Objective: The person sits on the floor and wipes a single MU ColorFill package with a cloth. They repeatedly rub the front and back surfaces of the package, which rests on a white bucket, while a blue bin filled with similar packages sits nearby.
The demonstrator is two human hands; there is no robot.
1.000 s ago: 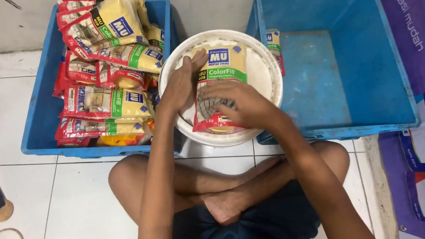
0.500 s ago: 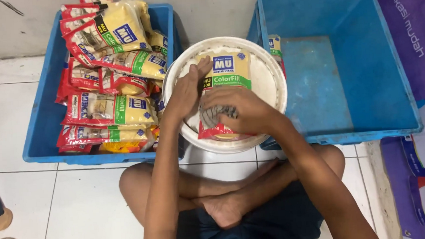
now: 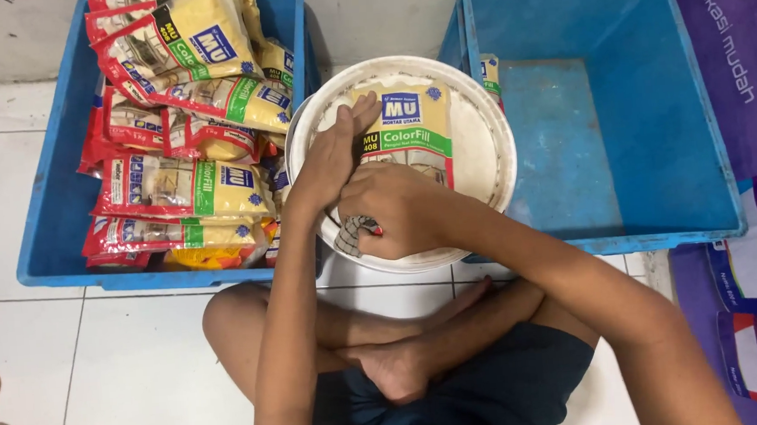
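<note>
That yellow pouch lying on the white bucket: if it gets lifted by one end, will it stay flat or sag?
The yellow pouch would probably sag: it looks like a soft film bag, flattened under the left hand and right hand. It seems dense for its size. Lying flat on the white bucket, it shouldn't roll.

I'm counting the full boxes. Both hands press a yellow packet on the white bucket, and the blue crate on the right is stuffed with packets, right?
Not quite. The head view shows the right crate almost bare; the left crate is the stuffed one. Both hands, left hand and right hand, do press the yellow packet on the white bucket.
</note>
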